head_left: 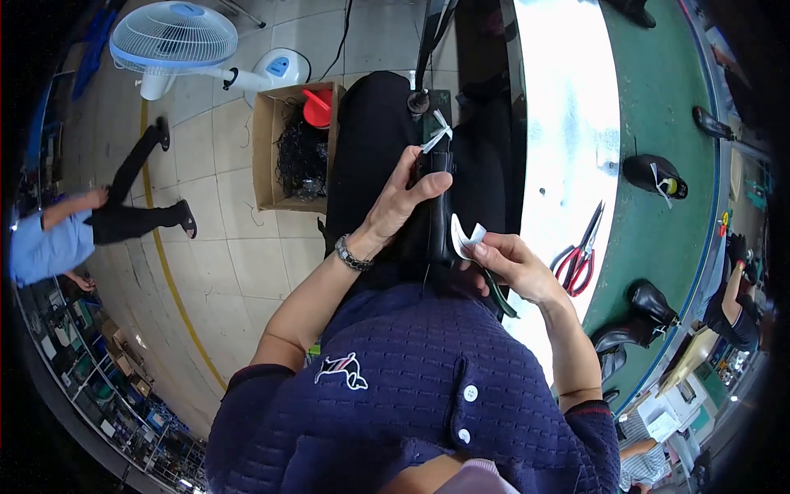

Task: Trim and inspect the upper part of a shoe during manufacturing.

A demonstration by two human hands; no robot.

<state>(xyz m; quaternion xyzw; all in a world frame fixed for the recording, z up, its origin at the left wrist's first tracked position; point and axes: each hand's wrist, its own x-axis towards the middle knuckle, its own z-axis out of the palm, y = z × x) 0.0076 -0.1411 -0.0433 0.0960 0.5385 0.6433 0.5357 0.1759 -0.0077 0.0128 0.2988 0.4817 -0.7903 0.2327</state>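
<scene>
A black shoe stands lengthwise between my legs, with a white tied strip at its far end. My left hand is at its left side, the thumb lying over the shoe and the other fingers partly hidden. At the near end, my right hand pinches a small white strip between thumb and forefinger. A curved white piece beside that strip lies along the shoe's right edge. Below my right fingers a dark green curved handle sticks out; what it belongs to is hidden.
On the bright bench to the right lie red-handled pliers. Several black shoes stand on the green surface beyond. At left are a cardboard box of dark tangled scraps with a red container, a fan, and a walking person.
</scene>
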